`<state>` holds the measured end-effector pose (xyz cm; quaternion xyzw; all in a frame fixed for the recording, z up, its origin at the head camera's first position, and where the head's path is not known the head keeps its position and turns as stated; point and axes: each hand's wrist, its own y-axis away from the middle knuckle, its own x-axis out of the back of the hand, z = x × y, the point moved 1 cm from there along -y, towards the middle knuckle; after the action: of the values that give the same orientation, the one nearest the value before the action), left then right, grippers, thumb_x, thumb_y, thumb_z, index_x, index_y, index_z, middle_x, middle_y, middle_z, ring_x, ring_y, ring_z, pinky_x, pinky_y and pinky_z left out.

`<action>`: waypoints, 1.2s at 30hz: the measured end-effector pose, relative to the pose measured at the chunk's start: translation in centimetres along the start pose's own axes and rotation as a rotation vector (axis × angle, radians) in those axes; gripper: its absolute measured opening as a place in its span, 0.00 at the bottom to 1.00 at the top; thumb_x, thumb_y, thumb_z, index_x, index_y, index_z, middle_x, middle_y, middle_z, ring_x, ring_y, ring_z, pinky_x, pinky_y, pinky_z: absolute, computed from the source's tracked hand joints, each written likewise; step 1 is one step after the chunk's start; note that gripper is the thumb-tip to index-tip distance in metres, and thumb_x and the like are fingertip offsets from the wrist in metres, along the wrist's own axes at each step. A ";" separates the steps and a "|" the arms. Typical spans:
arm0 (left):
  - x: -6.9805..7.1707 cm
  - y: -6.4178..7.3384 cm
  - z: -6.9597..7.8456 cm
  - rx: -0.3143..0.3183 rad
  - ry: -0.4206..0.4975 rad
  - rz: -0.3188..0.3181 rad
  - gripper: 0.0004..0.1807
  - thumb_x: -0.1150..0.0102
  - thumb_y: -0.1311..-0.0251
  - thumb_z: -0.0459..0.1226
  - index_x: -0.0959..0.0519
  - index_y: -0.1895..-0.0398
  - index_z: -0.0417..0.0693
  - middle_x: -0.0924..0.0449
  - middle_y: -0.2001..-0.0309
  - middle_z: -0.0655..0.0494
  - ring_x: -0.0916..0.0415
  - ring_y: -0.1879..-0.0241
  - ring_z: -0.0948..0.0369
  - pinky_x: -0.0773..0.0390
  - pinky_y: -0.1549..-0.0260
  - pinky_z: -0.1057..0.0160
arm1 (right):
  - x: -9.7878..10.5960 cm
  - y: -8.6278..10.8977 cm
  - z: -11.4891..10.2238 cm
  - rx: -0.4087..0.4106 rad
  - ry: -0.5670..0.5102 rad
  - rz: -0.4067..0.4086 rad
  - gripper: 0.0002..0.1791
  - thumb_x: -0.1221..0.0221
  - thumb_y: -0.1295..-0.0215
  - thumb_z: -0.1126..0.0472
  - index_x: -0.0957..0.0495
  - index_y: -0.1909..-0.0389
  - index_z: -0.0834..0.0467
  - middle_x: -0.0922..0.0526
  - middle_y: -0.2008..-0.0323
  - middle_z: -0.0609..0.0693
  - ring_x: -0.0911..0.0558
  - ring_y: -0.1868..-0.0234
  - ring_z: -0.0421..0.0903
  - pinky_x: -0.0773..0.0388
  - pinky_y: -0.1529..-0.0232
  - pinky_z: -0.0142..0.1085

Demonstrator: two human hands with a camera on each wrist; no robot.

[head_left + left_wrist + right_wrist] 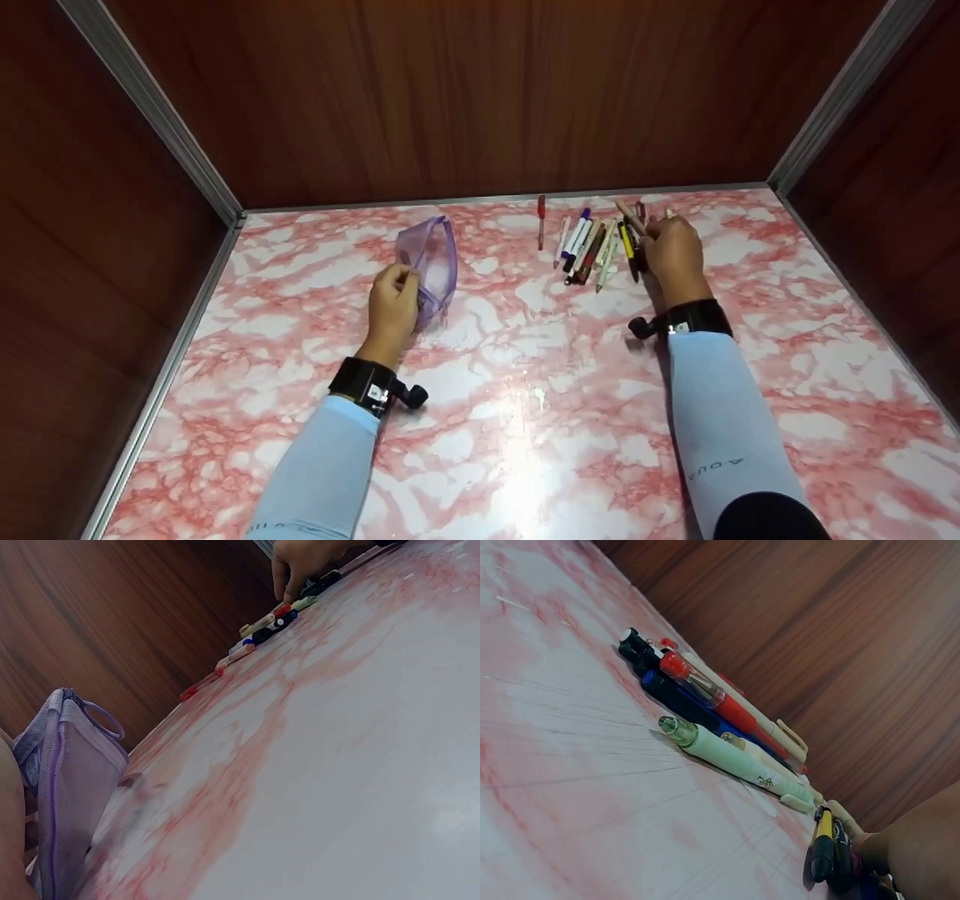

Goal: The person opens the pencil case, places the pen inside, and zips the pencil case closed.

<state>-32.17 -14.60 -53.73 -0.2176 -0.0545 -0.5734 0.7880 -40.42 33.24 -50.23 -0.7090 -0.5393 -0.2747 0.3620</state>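
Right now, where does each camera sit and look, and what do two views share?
On head: faces forward, down at table; left hand, right hand, forearms show.
On left wrist: faces past purple pouch toward pens; both hands partly show.
On right wrist: faces pens; part of right hand shows.
Wrist views share pens, right hand.

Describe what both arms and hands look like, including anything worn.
The left hand and right hand wear no gloves. Each wrist has a wide black band with a pale square marking and a stubby black attachment. Pale blue, close-fitting fabric sleeves cover the forearms; both bear dark lettering, and a black rounded shape shows low on the right one.
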 end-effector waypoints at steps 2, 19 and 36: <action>0.0 0.0 0.0 -0.010 -0.006 0.002 0.11 0.40 0.21 0.38 0.13 0.52 0.39 0.16 0.48 0.40 0.18 0.50 0.47 0.17 0.45 0.51 | 0.0 -0.1 -0.2 -0.008 0.015 -0.015 0.15 0.37 0.19 0.66 0.10 0.40 0.66 0.15 0.40 0.74 0.17 0.37 0.73 0.20 0.33 0.67; 0.3 0.0 0.0 -0.010 -0.017 0.008 0.12 0.40 0.20 0.39 0.14 0.53 0.39 0.18 0.51 0.41 0.21 0.49 0.48 0.19 0.45 0.51 | 0.6 -0.4 -0.8 -0.076 -0.150 -0.026 0.22 0.44 0.15 0.60 0.14 0.33 0.69 0.13 0.36 0.73 0.14 0.34 0.69 0.15 0.33 0.60; -0.2 0.0 0.2 -0.038 -0.062 0.006 0.12 0.40 0.21 0.39 0.13 0.53 0.38 0.16 0.50 0.40 0.21 0.47 0.46 0.18 0.43 0.48 | 1.1 0.7 -6.1 -0.132 -0.491 -0.108 0.27 0.36 0.17 0.57 0.21 0.21 0.53 0.13 0.58 0.49 0.13 0.65 0.39 0.15 0.65 0.31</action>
<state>-32.22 -14.39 -53.60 -0.2504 -0.0676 -0.5651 0.7832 -39.43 28.76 -45.95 -0.7466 -0.6291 -0.1482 0.1579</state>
